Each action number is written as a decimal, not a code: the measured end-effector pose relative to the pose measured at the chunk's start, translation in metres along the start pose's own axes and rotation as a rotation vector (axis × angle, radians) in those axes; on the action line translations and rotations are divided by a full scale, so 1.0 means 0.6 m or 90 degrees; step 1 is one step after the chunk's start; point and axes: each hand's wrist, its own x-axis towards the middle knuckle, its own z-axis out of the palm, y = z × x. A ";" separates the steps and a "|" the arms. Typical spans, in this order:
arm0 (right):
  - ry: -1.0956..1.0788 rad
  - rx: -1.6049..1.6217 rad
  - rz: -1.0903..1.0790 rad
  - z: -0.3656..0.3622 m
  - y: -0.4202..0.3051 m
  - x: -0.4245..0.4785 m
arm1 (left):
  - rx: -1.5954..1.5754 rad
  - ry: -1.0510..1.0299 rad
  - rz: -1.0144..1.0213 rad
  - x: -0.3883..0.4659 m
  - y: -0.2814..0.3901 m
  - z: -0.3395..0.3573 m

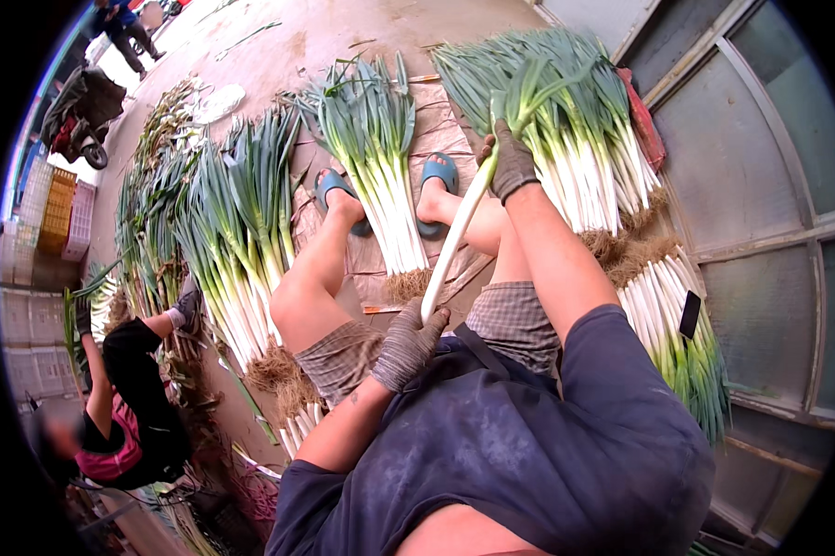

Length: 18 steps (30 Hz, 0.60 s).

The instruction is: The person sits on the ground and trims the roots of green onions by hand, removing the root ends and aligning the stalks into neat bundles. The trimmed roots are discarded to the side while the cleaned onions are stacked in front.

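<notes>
A long green onion (457, 233) slants across my lap, its white shaft low and its leaves up and to the right. My left hand (412, 345), in a dirty knit glove, is closed around the white end and hides the root tip. My right hand (514, 163), also gloved, grips the same stalk where white turns to green. Between my sandalled feet lies a bundle of green onions (382, 181), roots towards me. Just past my right hand spreads a larger pile of green onions (573, 153).
Another onion pile (240, 229) lies left of my left leg. More onions (657, 313), bearing a black phone-like object (690, 314), lie at right beside a framed panel wall (744, 160). A co-worker (122, 424) sits at left. Plastic crates (57, 208) and a parked scooter (80, 115) stand beyond.
</notes>
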 end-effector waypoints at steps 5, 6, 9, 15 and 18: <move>-0.034 -0.237 0.081 -0.011 0.175 -0.205 | 0.028 -0.005 -0.049 0.005 0.010 -0.016; -0.021 -0.195 0.095 -0.008 0.163 -0.217 | 0.039 -0.018 -0.044 -0.003 0.019 -0.014; 0.035 -0.240 0.056 -0.029 0.147 -0.152 | -0.053 -0.035 -0.029 0.009 0.014 0.005; -0.032 -0.173 0.061 0.021 0.054 -0.033 | -0.154 -0.038 -0.091 0.055 0.017 0.014; -0.129 -0.028 0.066 0.046 0.023 -0.006 | -0.286 -0.070 -0.151 0.078 0.043 0.002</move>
